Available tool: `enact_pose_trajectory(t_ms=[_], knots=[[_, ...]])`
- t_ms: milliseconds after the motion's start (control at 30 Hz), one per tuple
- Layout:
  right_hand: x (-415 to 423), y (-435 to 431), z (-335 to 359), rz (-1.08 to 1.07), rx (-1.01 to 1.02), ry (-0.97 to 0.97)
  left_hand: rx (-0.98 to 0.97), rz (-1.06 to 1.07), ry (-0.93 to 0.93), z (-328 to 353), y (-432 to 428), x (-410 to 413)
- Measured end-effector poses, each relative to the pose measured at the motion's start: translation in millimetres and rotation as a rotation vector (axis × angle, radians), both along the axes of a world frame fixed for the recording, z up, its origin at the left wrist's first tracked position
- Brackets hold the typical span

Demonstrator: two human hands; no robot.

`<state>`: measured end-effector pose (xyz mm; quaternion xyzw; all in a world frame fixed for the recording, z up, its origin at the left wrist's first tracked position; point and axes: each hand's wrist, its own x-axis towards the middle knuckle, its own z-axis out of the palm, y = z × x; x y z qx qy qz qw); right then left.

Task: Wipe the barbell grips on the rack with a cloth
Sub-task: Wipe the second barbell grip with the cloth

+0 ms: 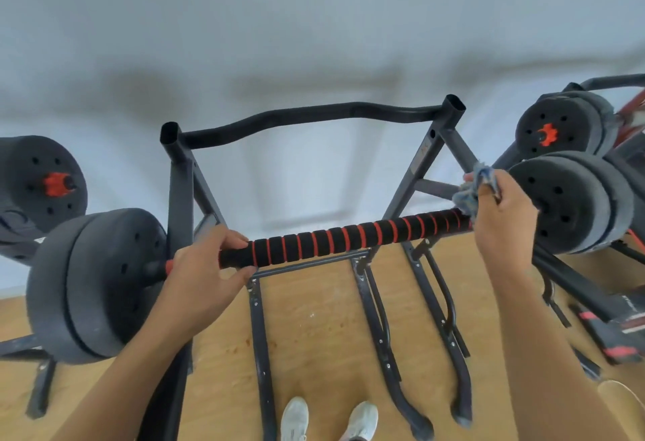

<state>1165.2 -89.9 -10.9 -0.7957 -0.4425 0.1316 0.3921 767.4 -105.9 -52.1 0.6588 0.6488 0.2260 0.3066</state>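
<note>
A barbell lies across the black rack (179,175), its grip (349,236) wrapped in black foam with red rings. My left hand (206,266) grips the left end of that grip, fingers curled over the top and thumb underneath. At the right end my right hand (502,217) holds a crumpled blue-grey cloth (473,189) against the bar, right beside the inner weight plate. Black plates sit at both ends of the bar, left (90,283) and right (572,201).
A second barbell rests further back, with plates at left (42,179) and right (562,123) and red collars. A curved black bar (307,117) tops the rack near the white wall. Rack legs spread over the wooden floor (314,329). My white shoes (328,418) stand below.
</note>
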Motion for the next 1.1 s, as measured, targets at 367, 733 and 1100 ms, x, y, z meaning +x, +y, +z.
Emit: enact_pose_trajectory(t_ms=[367, 733, 1100], knots=[[-162.8, -8.3, -51.2, 0.441, 0.049, -0.206, 0.041, 0.071, -0.125, 0.3, -10.7, 6.2], [-269.8, -48.0, -27.3, 0.644, -0.071, 0.685, -0.016, 0.033, -0.099, 5.7, -4.5, 4.9], [-126.1, -119.7, -55.1, 0.222, -0.146, 0.730, 0.237, -0.396, 0.249, 13.3, -79.0, 94.6]])
